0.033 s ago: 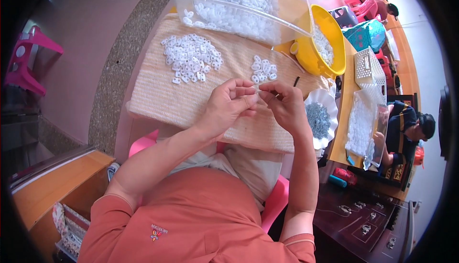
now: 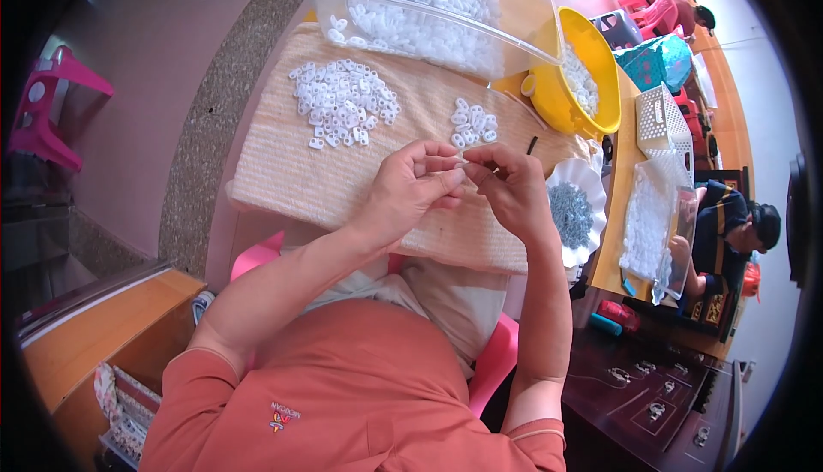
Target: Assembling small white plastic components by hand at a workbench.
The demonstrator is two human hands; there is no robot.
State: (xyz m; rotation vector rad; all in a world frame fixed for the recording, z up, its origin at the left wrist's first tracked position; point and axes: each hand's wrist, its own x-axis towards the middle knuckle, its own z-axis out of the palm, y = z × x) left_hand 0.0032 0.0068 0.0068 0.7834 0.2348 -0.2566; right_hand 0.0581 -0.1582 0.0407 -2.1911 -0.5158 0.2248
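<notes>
We pinched one small white plastic clip (image 2: 464, 163) between left hand (image 2: 410, 187) and right hand (image 2: 513, 187), fingers closed; beyond them, a small finished-looking cluster (image 2: 473, 125) (the large loose pile (image 2: 343, 102) remained).

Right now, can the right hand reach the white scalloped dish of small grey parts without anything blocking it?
Probably yes. The right hand is just left of the white scalloped dish, with only bare woven mat between them. Its fingertips pinch a small white piece together with the left hand.
</notes>
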